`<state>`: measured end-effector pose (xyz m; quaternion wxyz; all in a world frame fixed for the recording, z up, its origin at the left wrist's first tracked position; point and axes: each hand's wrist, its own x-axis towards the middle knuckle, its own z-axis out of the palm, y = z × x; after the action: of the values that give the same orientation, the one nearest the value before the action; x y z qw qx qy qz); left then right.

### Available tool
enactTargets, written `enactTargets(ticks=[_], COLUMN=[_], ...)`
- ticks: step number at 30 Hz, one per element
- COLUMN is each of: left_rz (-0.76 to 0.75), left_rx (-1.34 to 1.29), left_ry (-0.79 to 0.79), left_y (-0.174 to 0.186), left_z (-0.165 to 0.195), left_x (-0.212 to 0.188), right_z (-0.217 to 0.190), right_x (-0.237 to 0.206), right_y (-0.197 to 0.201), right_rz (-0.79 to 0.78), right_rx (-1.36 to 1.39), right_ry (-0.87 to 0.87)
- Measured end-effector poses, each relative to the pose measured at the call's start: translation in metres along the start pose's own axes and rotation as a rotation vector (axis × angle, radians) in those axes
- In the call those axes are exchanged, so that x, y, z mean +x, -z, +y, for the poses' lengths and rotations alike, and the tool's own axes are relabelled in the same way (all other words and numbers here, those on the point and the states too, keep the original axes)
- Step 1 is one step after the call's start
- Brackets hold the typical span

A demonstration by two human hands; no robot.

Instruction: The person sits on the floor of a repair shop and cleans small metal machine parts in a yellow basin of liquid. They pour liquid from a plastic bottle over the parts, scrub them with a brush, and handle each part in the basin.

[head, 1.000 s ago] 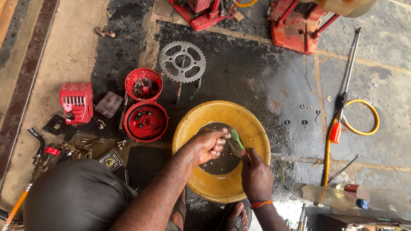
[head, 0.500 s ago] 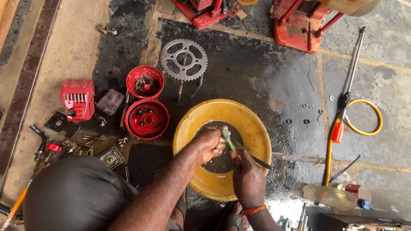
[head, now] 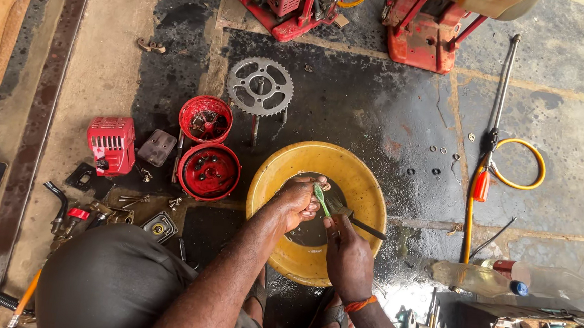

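Observation:
Over a yellow basin (head: 365,182) with dark liquid at its bottom, my left hand (head: 294,201) is closed around a small part that I cannot make out. My right hand (head: 346,252) grips a green toothbrush (head: 320,198), its head resting against what the left hand holds. A dark tool (head: 362,226) lies inside the basin beside the right hand.
Two red round engine covers (head: 209,171) and a steel sprocket (head: 259,86) lie left of the basin. A red housing (head: 111,145), screws and small parts sit further left. Red machines (head: 422,30) stand at the top. A spray lance with yellow hose (head: 488,162) and plastic bottles (head: 474,278) lie right.
Both hands have shifted slightly toward the basin's middle, and the toothbrush has tilted more upright against the held part.

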<state>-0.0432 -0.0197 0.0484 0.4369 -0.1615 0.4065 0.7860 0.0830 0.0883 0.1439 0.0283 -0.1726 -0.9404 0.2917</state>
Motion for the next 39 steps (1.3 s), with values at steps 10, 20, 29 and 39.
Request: enactTargets(ticks=[10, 20, 29, 39], left_rz=[-0.102, -0.133, -0.091, -0.069], left_rx=[0.069, 0.035, 0.016, 0.058], left_ry=[-0.019, -0.050, -0.021, -0.029], left_y=[-0.008, -0.006, -0.003, -0.002], left_z=[0.011, 0.009, 0.004, 0.004], left_x=[-0.013, -0.011, -0.007, -0.006], right_z=[0.004, 0.002, 0.004, 0.014], right_x=[0.003, 0.006, 0.002, 0.008], right_y=[0.005, 0.014, 0.007, 0.003], right_rz=[0.081, 0.119, 0.131, 0.098], right_rx=[0.001, 0.041, -0.052, -0.036], right_ry=[0.097, 0.186, 0.127, 0.124])
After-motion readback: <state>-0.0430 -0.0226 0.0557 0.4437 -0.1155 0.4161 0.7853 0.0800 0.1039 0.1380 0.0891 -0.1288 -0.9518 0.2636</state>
